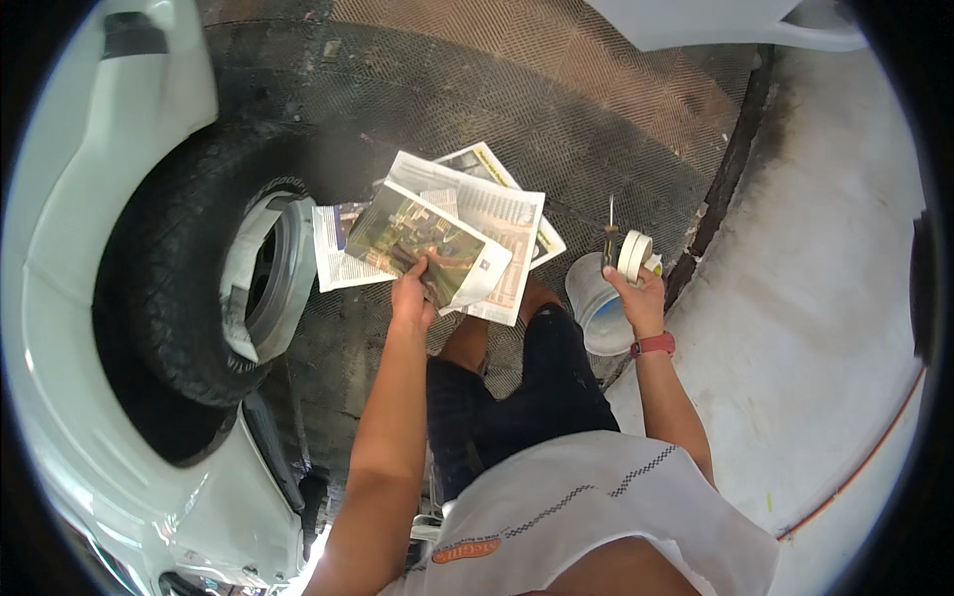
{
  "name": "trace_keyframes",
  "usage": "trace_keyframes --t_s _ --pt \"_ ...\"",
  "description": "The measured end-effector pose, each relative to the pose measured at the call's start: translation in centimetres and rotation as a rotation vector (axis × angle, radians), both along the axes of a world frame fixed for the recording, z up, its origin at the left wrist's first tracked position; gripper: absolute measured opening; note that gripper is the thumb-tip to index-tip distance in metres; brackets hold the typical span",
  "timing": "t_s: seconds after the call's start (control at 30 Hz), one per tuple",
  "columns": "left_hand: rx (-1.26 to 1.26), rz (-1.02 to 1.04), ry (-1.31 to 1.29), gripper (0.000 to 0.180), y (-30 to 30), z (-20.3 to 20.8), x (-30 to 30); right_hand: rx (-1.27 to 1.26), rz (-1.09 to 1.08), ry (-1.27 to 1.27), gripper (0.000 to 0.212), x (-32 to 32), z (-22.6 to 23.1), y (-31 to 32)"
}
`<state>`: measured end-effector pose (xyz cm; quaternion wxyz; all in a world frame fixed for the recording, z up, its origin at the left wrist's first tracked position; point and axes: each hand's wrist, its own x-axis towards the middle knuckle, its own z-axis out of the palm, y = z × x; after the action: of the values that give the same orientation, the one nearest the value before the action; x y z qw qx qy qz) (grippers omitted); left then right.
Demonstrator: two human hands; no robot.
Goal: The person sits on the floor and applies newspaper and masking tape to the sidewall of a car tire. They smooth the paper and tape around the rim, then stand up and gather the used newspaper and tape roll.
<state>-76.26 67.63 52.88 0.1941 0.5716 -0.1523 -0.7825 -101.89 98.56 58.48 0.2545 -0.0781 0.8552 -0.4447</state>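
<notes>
Several loose newspaper sheets [497, 214] fan out from my left hand [412, 295], whose fingers are closed on their near edge. The top sheet carries a large colour picture. My right hand [638, 298] grips a screwdriver [609, 243] with a dark handle, its thin shaft pointing away from me. In the same hand is a roll of cream masking tape [634, 255], apparently more than one roll side by side. A red band circles my right wrist. Below that hand, partly hidden by it, stands a whitish bucket [588, 288].
At the left is a white vehicle [60, 298] with a black tire [164, 268]; paper [241, 288] is tucked around its rim. A pale, smudged surface [785, 328] fills the right side. Textured dark flooring [477, 79] lies ahead, and a white panel [715, 22] juts in at the top right.
</notes>
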Motion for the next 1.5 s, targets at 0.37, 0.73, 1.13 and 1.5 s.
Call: trace_keyframes --t_s 0.37,0.73,1.13,1.5 --pt "-0.299 -0.044 0.046 0.044 -1.1 -0.4 -2.7 -0.518 -0.065 -0.013 0.032 7.5 0.3 -10.9" --pt "-0.316 -0.050 0.223 0.057 -2.3 -13.5 -4.3 -0.843 0.021 0.078 0.032 3.4 2.5 -20.1" --pt "-0.418 -0.667 0.233 0.046 9.1 -22.8 -19.8 -0.953 0.201 0.364 0.044 5.6 7.2 -22.2" --pt "-0.701 -1.039 -0.051 0.106 0.2 -21.2 -9.8 -0.701 0.217 0.639 0.038 -4.1 5.9 -19.8"
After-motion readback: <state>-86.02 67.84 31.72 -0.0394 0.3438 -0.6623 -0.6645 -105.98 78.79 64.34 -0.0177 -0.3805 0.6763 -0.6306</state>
